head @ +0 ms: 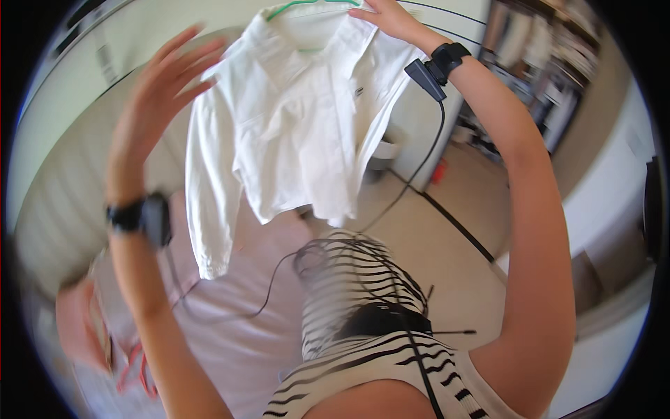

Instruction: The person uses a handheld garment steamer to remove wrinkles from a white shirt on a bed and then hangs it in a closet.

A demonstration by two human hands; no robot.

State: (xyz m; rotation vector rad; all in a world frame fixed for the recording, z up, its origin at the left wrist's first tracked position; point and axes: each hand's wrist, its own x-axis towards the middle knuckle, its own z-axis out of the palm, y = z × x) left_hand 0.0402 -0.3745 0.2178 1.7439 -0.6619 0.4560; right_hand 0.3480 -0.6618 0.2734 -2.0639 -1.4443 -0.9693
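Observation:
A white long-sleeved jacket [298, 120] with a collar hangs upright before me on a green hanger [293, 6]. My right hand [387, 18] grips the jacket at the collar, near the top edge of the picture; part of its grip is cut off. Blurred by motion, my left hand [170, 86] is raised beside the jacket's shoulder with its fingers spread and holds nothing. The sleeve on that side hangs straight down to a gathered cuff [213, 268]. The jacket's front falls open on the right.
Cables run from black wrist devices [157, 220] [445, 63] to a black pouch [384, 322] at my waist. A bed with a pink sheet [241, 340] lies to the left, a padded headboard [63, 199] behind it. An open wardrobe [539, 68] stands at right.

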